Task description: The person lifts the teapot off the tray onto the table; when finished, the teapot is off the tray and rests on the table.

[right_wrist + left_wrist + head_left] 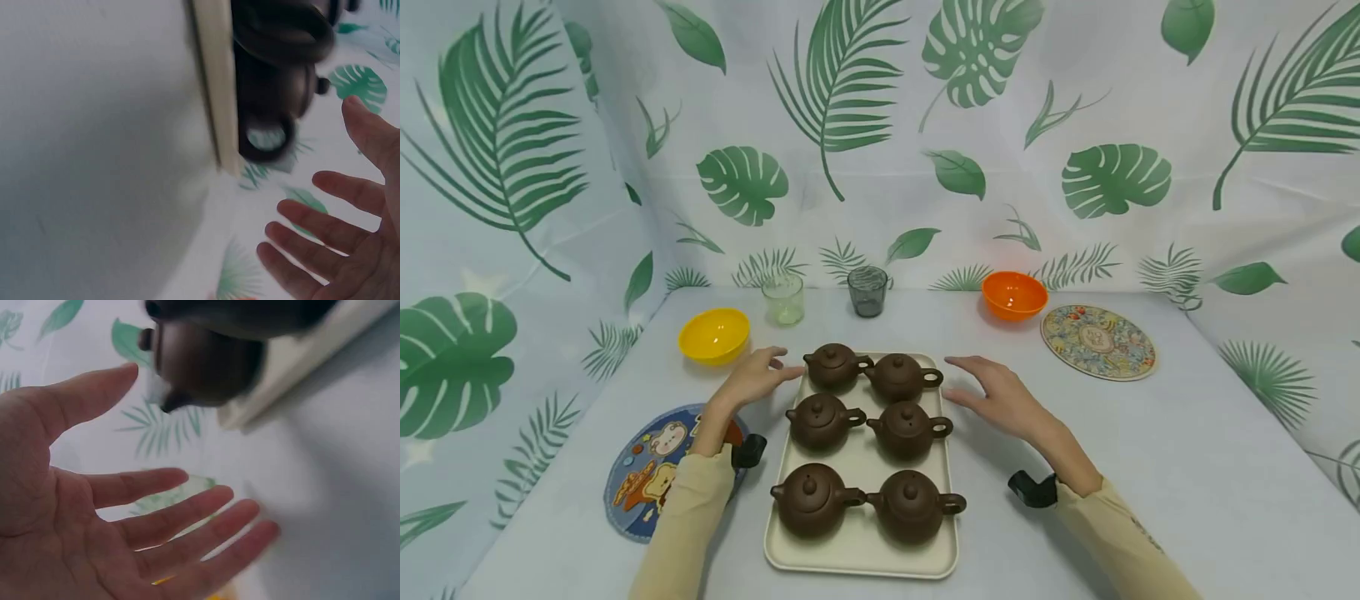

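Observation:
Several dark brown teapots stand in two columns on a cream tray [857,560], lids on, handles to the right. My left hand [756,382] is beside the tray's far left edge, closest to the far left teapot [833,367]. Across from it, my right hand [996,396] is off the far right side, near the handle of the far right teapot [898,377]. Both wrist views show spread fingers and bare palms: the left hand [144,531] and the right hand [350,250] hold nothing, with gaps between them and the teapots.
A yellow bowl [714,337], a green glass [784,300] and a grey glass [868,292] stand at the back left. An orange bowl [1014,296] and a patterned round mat [1099,342] are at the back right. A blue cartoon mat [632,475] lies under my left forearm.

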Demonstrator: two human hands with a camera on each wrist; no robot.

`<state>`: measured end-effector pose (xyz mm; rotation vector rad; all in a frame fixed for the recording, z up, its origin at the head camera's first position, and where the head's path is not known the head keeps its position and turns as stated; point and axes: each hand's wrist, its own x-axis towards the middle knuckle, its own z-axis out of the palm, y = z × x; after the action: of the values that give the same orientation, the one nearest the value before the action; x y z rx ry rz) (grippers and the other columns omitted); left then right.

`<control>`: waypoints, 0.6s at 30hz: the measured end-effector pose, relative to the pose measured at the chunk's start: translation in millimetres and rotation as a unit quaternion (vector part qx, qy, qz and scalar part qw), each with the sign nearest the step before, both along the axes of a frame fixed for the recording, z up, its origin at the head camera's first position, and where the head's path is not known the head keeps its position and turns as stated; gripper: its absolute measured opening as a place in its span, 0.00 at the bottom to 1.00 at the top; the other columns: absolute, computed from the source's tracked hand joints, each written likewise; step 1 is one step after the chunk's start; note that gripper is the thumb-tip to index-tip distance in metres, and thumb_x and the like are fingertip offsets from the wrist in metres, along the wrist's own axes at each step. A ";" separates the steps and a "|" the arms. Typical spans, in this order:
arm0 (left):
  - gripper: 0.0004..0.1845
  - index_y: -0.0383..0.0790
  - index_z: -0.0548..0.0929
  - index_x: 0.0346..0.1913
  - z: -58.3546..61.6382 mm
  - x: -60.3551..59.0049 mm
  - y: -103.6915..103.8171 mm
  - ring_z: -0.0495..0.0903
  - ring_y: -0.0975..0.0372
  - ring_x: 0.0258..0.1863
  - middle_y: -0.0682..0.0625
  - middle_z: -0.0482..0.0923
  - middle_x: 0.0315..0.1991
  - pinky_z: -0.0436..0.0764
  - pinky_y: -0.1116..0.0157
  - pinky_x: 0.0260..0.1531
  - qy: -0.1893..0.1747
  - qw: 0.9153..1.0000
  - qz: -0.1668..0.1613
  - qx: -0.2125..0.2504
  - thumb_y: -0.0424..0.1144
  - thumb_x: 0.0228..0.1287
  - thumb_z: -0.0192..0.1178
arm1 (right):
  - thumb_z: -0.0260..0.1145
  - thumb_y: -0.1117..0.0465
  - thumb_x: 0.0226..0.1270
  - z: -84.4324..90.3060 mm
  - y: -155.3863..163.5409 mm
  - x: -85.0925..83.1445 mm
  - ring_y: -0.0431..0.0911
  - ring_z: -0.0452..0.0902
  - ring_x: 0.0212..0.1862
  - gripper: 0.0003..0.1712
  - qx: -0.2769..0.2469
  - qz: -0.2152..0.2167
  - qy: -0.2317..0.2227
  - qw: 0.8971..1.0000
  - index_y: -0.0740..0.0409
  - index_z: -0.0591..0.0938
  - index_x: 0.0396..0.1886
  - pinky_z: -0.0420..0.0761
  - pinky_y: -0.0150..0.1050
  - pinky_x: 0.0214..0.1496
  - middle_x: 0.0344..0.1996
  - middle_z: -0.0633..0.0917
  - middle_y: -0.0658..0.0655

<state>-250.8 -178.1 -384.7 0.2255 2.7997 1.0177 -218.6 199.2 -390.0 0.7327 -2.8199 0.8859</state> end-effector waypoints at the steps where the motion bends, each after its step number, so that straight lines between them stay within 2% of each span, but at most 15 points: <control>1: 0.35 0.28 0.67 0.67 -2.0 -1.7 -0.4 0.76 0.43 0.54 0.30 0.72 0.58 0.78 0.50 0.50 -0.002 1.000 0.004 0.007 0.51 0.67 0.56 | 0.65 0.50 0.65 -1.5 -1.7 -1.4 0.59 0.73 0.60 0.31 -0.010 0.009 0.000 1.000 0.62 0.74 0.63 0.72 0.58 0.62 0.58 0.78 0.63; 5: 0.29 0.25 0.71 0.62 -9.4 -7.5 1.9 0.82 0.48 0.38 0.29 0.75 0.53 0.84 0.58 0.37 -0.019 0.997 0.026 0.067 0.42 0.64 0.61 | 0.67 0.57 0.64 -4.7 -8.4 -7.0 0.59 0.77 0.56 0.27 -0.053 0.033 -0.011 0.998 0.67 0.77 0.60 0.77 0.54 0.58 0.55 0.81 0.63; 8: 0.26 0.23 0.73 0.59 -16.3 -10.1 4.3 0.82 0.55 0.29 0.29 0.77 0.50 0.85 0.64 0.29 -0.052 0.987 0.052 0.141 0.34 0.61 0.63 | 0.67 0.60 0.63 -6.2 -14.1 -13.5 0.58 0.79 0.53 0.24 -0.082 0.041 -0.023 0.996 0.70 0.79 0.56 0.80 0.52 0.55 0.51 0.83 0.64; 11: 0.24 0.19 0.72 0.58 -22.7 -10.2 4.7 0.82 0.60 0.28 0.29 0.79 0.46 0.85 0.66 0.28 -0.081 0.974 0.060 0.204 0.28 0.60 0.61 | 0.68 0.63 0.63 -7.4 -20.5 -20.6 0.56 0.82 0.49 0.21 -0.095 0.042 -0.034 0.994 0.71 0.81 0.52 0.82 0.49 0.52 0.47 0.85 0.64; 14: 0.22 0.17 0.72 0.58 -27.0 -9.7 4.8 0.82 0.60 0.27 0.30 0.80 0.41 0.86 0.65 0.27 -0.102 0.963 0.055 0.242 0.24 0.60 0.58 | 0.68 0.64 0.62 -9.1 -25.1 -26.8 0.54 0.83 0.46 0.18 -0.092 0.038 -0.038 0.994 0.71 0.82 0.49 0.84 0.47 0.49 0.43 0.86 0.63; 18: 0.22 0.18 0.72 0.57 -29.1 -9.1 7.5 0.81 0.61 0.27 0.33 0.82 0.38 0.85 0.66 0.26 -0.108 0.962 0.058 0.245 0.24 0.60 0.57 | 0.68 0.66 0.61 -12.3 -27.6 -32.7 0.51 0.84 0.42 0.14 -0.076 0.037 -0.024 0.996 0.71 0.84 0.45 0.85 0.43 0.44 0.39 0.87 0.62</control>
<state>-259.9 -170.6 -413.8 0.0009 2.3486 1.6449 -251.3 171.6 -402.4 0.8084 -2.7422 1.1309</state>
